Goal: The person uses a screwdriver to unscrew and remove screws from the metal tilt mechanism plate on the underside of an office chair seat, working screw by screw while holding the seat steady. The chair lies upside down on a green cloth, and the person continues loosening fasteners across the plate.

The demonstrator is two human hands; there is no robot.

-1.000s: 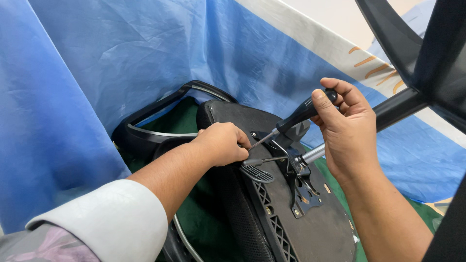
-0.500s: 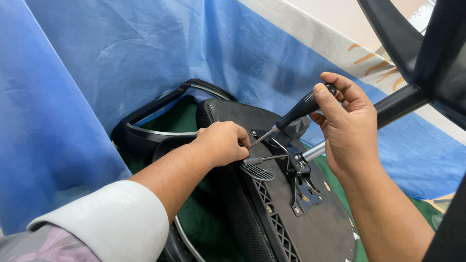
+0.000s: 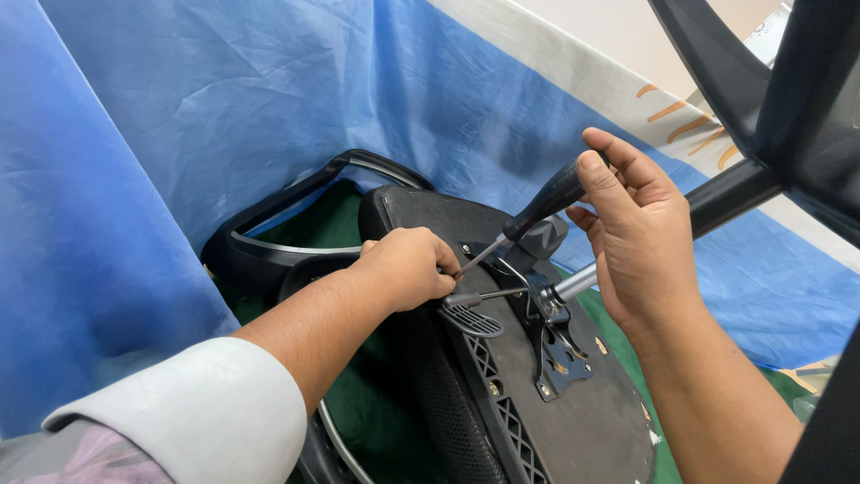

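Observation:
An office chair lies tipped over, the black underside of its seat [image 3: 573, 403] facing me. My right hand [image 3: 640, 229] grips the black handle of a screwdriver [image 3: 537, 211], whose metal shaft slants down to the left toward the seat. My left hand [image 3: 408, 264] is closed around the shaft's tip at the seat surface, beside the black metal mechanism plate [image 3: 555, 341] and its paddle lever [image 3: 470, 318]. The screw under the tip is hidden by my fingers. A silver gas-lift cylinder [image 3: 573, 285] sticks out of the plate.
The chair's curved black armrest [image 3: 296, 202] loops at the left over green fabric [image 3: 327, 220]. Blue plastic sheeting [image 3: 179, 134] hangs behind and around it. Black legs of the chair base [image 3: 770, 99] cross the upper right, close to my right hand.
My right hand has turned slightly on the screwdriver handle, fingers shifting their grip. My left hand and the chair stay in place.

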